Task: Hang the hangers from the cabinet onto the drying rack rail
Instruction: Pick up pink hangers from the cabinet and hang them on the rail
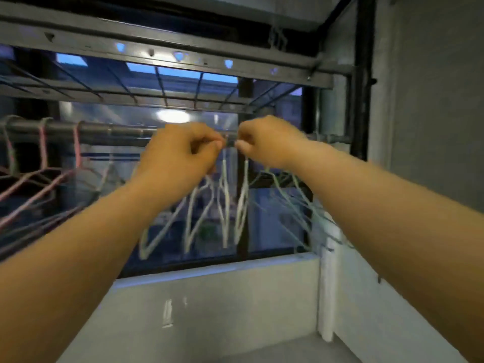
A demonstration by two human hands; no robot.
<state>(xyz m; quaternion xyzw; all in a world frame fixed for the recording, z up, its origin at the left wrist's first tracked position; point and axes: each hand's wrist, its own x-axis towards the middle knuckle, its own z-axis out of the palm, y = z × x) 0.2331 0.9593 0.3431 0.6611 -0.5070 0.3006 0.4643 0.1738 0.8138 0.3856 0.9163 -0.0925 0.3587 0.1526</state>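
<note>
White hangers hooks-up, dangling below horizontal rail

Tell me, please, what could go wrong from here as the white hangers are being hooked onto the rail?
1. The left hand and right hand pinch the white hangers by their tops at the rail. Several dangle crossed together, so they may tangle, or one may slip and fall.
2. The pale green hangers crowd just under the right hand and could snag the white ones.

Both hands pinch white hangers at the rail.
</note>
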